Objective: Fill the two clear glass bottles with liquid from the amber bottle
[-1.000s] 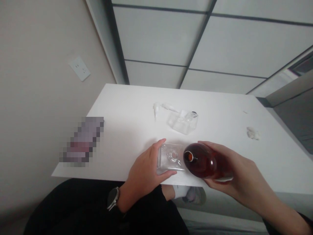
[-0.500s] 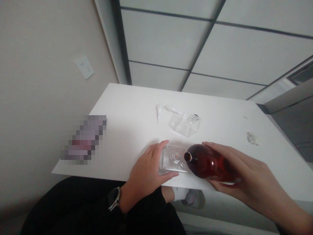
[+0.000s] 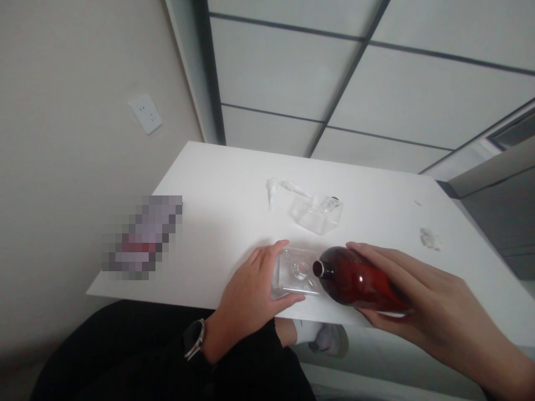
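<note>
Head view: braces clear container (image 3: 288, 285) with left hand (image 3: 249, 285), seemingly against sliding; grips red bottle (image 3: 363, 278) in right hand (image 3: 430, 295), tilted toward container's opening (image 3: 301, 270).

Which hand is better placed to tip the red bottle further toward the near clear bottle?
Likely the right hand: it grips the tilted red bottle, whose open mouth faces the near clear bottle. The left hand holds that clear one between thumb and fingers, so seems better suited to steadying.
</note>
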Demonstrator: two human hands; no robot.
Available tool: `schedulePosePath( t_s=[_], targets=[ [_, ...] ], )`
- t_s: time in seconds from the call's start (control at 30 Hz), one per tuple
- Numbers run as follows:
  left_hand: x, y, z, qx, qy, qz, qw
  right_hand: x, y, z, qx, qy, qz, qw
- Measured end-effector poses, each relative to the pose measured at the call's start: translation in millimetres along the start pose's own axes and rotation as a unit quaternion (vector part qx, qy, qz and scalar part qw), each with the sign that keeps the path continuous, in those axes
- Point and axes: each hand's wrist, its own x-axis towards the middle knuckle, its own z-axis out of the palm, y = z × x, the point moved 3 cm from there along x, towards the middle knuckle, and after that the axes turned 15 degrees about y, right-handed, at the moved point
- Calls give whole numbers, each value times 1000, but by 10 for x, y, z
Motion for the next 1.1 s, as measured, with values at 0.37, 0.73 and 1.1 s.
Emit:
schedulePosePath(
  t_s=[0.37,0.73,1.1],
  targets=[
    [-10,12,0,14,2,5,1000,23,-1,-24,-15,-8,-11,1000],
    [0,13,5,-8,-3,-15,1000,82,-17,-61,-30,-16,-27,999],
    [11,19,4,-1,-11,-14,1000,62,-2,-51,-30,-19,-19,999]
  ],
)
